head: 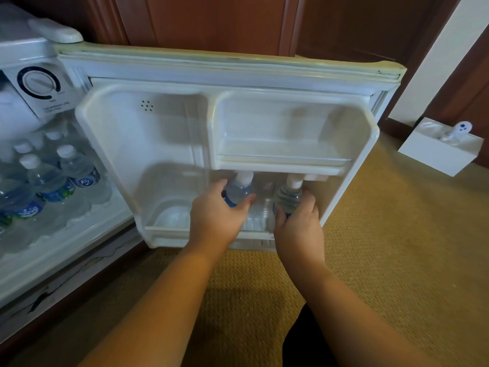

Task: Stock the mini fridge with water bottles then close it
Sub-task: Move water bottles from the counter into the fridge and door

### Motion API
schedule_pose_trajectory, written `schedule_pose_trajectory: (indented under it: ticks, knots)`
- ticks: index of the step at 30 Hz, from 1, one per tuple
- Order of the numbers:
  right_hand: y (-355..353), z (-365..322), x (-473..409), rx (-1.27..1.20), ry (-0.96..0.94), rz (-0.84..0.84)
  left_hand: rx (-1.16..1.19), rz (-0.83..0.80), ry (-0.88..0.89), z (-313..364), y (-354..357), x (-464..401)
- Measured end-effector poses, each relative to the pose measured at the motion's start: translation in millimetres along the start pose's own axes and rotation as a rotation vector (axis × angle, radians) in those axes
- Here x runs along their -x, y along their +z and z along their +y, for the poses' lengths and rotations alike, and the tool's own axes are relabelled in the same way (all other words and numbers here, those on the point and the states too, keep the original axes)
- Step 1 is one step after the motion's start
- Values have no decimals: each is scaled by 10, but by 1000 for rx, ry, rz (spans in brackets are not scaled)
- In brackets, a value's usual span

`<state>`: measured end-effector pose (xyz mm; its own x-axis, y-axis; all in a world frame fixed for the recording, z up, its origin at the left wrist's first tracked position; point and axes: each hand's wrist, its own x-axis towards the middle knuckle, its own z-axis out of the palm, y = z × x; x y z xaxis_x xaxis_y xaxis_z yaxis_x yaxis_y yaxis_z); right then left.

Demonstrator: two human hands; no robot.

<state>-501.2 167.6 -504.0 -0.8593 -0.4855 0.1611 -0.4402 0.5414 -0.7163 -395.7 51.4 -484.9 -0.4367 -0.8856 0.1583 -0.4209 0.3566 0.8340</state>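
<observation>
The white mini fridge door [169, 144] stands wide open, its inner shelves facing me. My left hand [215, 215] grips a clear water bottle [239, 190] with a white cap and blue label. My right hand [297, 223] grips a second water bottle [288, 196]. Both bottles stand upright in the door's bottom rack [169, 230], under the upper door shelf [280, 154]. Several more bottles [50, 178] fill the fridge cabinet at the left.
A thermostat dial [39, 83] sits at the cabinet's top left. A white box [439, 152] with a small device in it rests on the tan carpet [383, 234] at the right. Dark wooden panels [211, 22] stand behind the door.
</observation>
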Motion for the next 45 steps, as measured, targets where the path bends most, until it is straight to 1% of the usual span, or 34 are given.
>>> schedule_pose_trajectory:
  ticks: [6,11,17,20,22,26,28,29,31,33,37,41,45]
  knots:
    - [5,-1,-6,7,0,0,54,24,-19,-10,103,57]
    - [-23,-2,-17,5,10,-17,50,16,-50,70,182,58]
    - [-66,3,-10,-30,18,-47,52,0,-34,99,160,135]
    - [-123,0,34,-69,17,-57,38,-29,-30,43,60,180]
    - [-225,-49,111,-96,37,-98,28,-51,-53,40,-71,230]
    - [-679,-321,380,-28,95,-185,10,-109,-130,260,-570,483]
    - [-1011,-607,524,-25,102,-169,9,-121,-135,530,-938,654]
    - [-1201,-797,581,-11,71,-141,2,-118,-134,721,-1144,722]
    - [-1621,-1243,622,8,-69,-68,-40,-88,-113,1179,-1591,787]
    - [-2048,-1761,542,4,-220,-32,-98,-19,-74,1692,-2066,747]
    - [-2803,-2886,221,44,-429,-108,-229,169,20,2839,-3053,507]
    - [-3536,-4129,-54,46,-590,-177,-357,306,130,4020,-4025,209]
    - [-4161,-5283,-301,61,-686,-304,-412,334,129,4867,-4937,-21]
